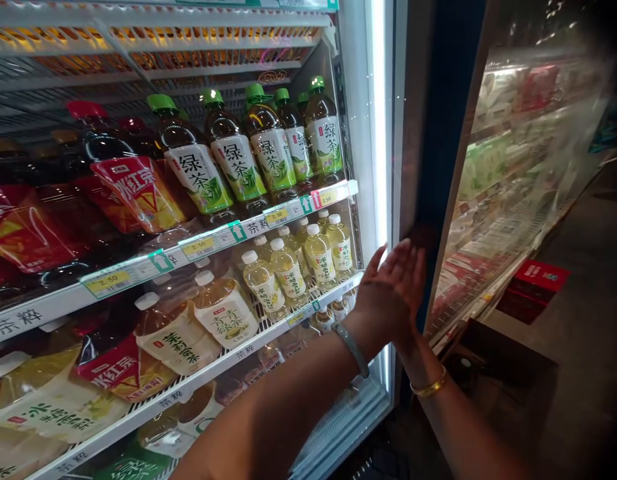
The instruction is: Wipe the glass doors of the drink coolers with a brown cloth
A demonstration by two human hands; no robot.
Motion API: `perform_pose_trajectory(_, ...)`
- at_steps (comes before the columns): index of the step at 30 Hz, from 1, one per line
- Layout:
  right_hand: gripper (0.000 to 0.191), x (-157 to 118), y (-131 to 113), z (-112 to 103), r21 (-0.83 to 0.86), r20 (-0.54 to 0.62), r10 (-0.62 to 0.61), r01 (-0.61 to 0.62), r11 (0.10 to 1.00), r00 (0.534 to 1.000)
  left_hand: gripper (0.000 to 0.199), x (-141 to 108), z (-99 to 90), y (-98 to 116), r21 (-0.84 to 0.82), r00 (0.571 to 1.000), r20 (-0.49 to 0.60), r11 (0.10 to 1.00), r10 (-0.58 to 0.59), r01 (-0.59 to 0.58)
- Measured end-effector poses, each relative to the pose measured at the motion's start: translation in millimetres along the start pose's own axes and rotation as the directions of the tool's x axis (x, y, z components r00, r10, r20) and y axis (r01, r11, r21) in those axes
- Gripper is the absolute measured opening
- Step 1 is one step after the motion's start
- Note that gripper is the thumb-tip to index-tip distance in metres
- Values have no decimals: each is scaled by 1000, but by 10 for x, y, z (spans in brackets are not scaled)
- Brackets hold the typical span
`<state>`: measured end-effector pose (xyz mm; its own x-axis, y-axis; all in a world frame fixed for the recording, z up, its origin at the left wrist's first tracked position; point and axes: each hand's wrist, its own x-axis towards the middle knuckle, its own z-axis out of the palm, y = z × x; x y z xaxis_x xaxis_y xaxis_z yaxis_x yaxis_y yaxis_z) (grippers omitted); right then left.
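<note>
The frame (400, 167) of a lit drinks cabinet stands upright at its right edge, and in front of its lower part the left hand (383, 297) and right hand (417, 283) are held against each other; whether the frame is touched cannot be told. The left fingers are stretched nearly straight, close together, with nothing seen gripped; the right fingers are partly covered and shadowed, so their opening and hold cannot be told. A pale bangle (352, 348) is worn on the left wrist, a gold bracelet (429, 385) on the right. Beside the hands, small white-capped bottles (293, 277) are lined up below green-capped tea bottles (271, 150). Farther right, a red box (533, 287) is seen near stocked shelves (508, 167).
</note>
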<state>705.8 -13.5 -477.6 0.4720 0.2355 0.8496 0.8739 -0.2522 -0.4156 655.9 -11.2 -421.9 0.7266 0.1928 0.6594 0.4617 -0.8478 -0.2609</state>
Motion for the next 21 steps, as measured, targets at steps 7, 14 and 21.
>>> perform_pose_trajectory(7, 64, 212, 390, 135, 67, 79, -28, 23, 997, 997, 62, 59, -236, -203, 33, 993, -93, 997, 77, -74)
perform_pose_trajectory(14, 61, -685, 97, 90, 63, 111, 114, -121, 991, 987, 60, -448, 203, 26, -18, 977, 66, 979, 202, -201)
perform_pose_trajectory(21, 57, -772, 342, 190, 357, 139, 205, -242, 902, 969, 62, -873, -11, -250, -26, 984, -44, 984, 175, -176)
